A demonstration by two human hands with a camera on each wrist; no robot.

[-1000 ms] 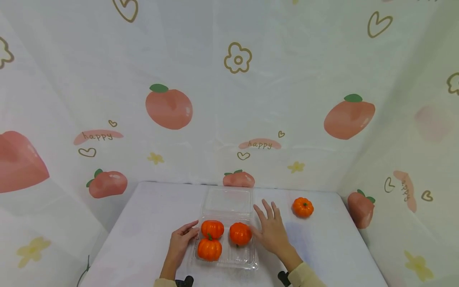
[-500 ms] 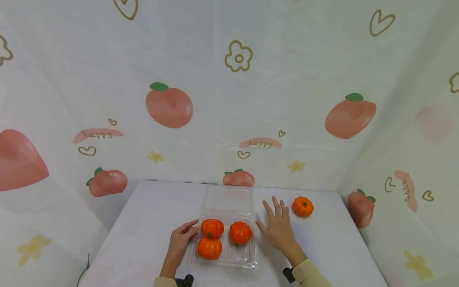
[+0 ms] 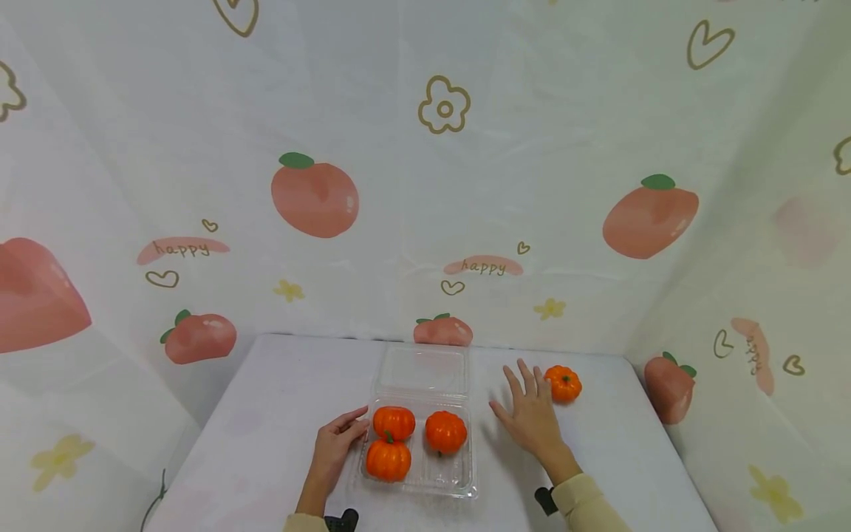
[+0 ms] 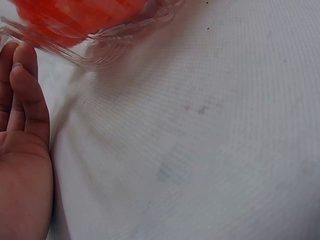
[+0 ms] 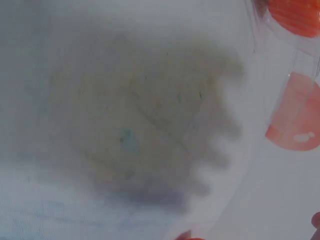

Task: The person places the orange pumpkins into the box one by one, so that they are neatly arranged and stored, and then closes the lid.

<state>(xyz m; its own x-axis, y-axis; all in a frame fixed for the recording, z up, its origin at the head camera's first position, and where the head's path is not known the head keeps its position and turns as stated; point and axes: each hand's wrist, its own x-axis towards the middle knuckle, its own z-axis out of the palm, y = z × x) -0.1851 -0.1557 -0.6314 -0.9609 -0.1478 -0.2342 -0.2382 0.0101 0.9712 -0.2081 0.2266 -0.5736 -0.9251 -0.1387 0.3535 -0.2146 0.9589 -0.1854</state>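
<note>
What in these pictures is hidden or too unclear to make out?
- Right wrist view: heavily blurred; the right hand shows only as a shadow, so touch with the loose pumpkin is unsure.
- Left wrist view: the clear box is cut off by the top edge, its pumpkins an orange smear.
- Head view: the left hand fingertips at the box wall are too small to judge.

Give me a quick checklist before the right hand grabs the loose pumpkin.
1. Right hand open, holding nothing: ok.
2. Loose pumpkin upright on the table, just past the fingertips: ok.
3. Contact with the pumpkin: cannot tell.
4. Box lid open, lying flat behind: ok.
5. Free corner in the box, front right, beside three pumpkins: ok.
6. Left hand at the box's left edge: ok.
</note>
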